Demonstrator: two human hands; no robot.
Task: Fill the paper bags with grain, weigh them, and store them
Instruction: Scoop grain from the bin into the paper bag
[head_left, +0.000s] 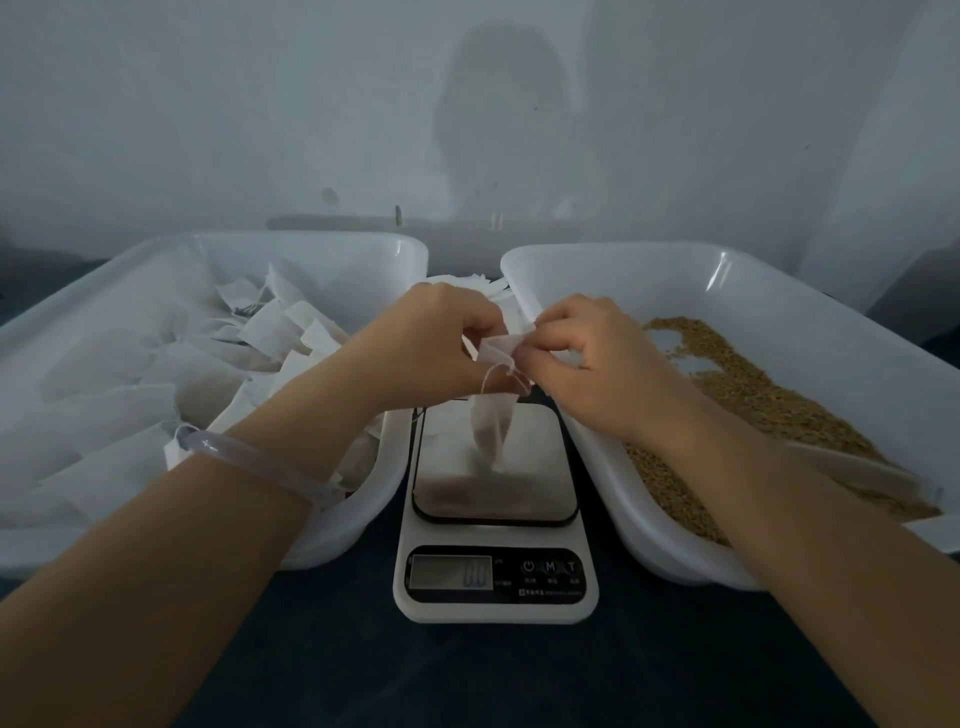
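A pale wall (208, 104) carrying one blurred shadow backs a dark desk (322, 665) that holds two white plastic trays and one scale. The left tray (208, 241) is heaped with loose white paper bags (130, 374), too many and too overlapped to count. The right tray (779, 270) holds a bed of brown grain (753, 395), with one pale flat object (857, 473) lying on it near the front corner; what it is cannot be told.

Two bare forearms reach in from the lower corners and meet over the middle. Between the trays stands the white digital scale (496, 608), with a steel platform, one display whose digits appear to read zero, and three buttons.

The left grip (431, 343) is curled knuckles-up, fingertips pinching the folded top of a single paper bag (491, 428). The right grip (587, 353), palm down with fingers bent, pinches the same top from the other side. The bag hangs from both, tilted, over the scale's platform; whether its lower end touches the steel cannot be told. One thin string (493, 375) loops below the bag's mouth. A few more white bags (467, 283) show on the desk beyond the knuckles. One clear bangle (260, 457) circles the left wrist.
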